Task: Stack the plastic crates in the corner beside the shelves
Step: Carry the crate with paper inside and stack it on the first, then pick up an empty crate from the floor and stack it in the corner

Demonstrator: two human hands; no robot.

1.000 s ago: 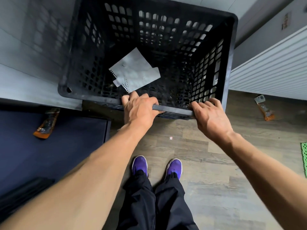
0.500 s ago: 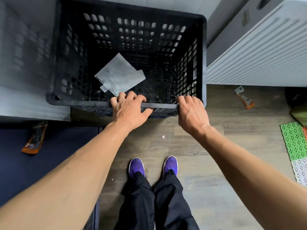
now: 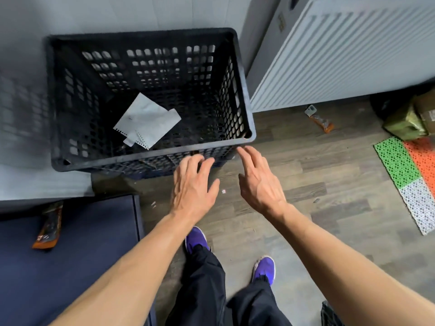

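A black perforated plastic crate (image 3: 150, 158) stands in the corner against the grey wall, its open top toward me. Torn white paper scraps (image 3: 147, 121) lie on its bottom. Dark blue mesh shows under its near rim; I cannot tell whether that is another crate. My left hand (image 3: 193, 187) hovers just in front of the near rim with its fingers spread, holding nothing. My right hand (image 3: 257, 182) is beside it, fingers apart, fingertips close to the crate's near right corner, also empty.
A white ribbed panel (image 3: 341, 55) leans right of the crate. A dark blue surface (image 3: 70, 255) with an orange wrapper (image 3: 48, 228) lies left. On the wood floor are another orange wrapper (image 3: 320, 118), a green-orange-white mat (image 3: 409, 175) and boxes (image 3: 414, 118). My purple shoes (image 3: 196, 238) stand below.
Both hands have let go of the crate's near rim and drawn back toward me, fingers spread. The crate now sits lower and further away, in the corner.
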